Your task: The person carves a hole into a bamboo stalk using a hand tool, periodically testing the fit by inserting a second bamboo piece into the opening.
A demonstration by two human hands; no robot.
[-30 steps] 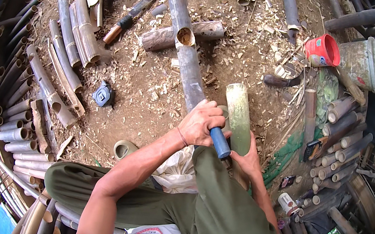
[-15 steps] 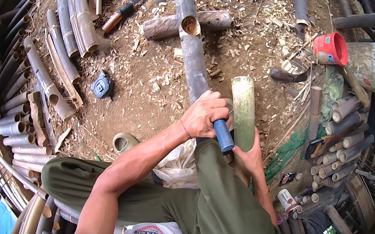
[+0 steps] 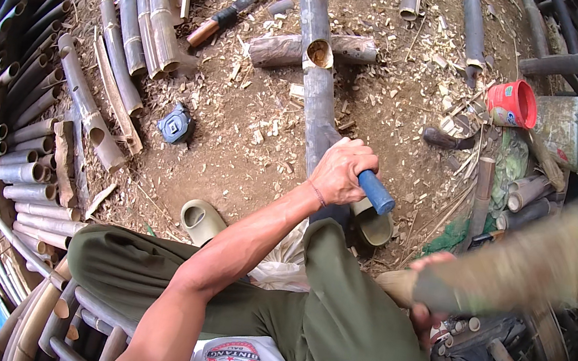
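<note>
A blue-handled tool point(image 3: 377, 194) is gripped in my left hand point(image 3: 341, 173), fingers wrapped round it; its working end is hidden behind the hand. That hand rests at the near end of a dark bamboo pole point(image 3: 319, 103), which has an opening cut in its upper side. My right hand point(image 3: 434, 266), partly blurred, closes round the narrow part of a thick club-shaped mallet point(image 3: 516, 263). The mallet's wide greenish end points out to the right, smeared by motion and well apart from the blue handle.
A short log point(image 3: 274, 51) lies crosswise under the pole. A tape measure point(image 3: 175, 124) and a long-handled knife point(image 3: 231, 15) lie on the chip-strewn ground. Cut bamboo point(image 3: 58, 224) is stacked left. A red pail point(image 3: 511, 103) and a dirty white bucket point(image 3: 569, 133) stand right.
My right hand has swung the mallet from upright beside my left hand out to the right. My left hand keeps its hold on the blue-handled tool. The view has shifted a little.
</note>
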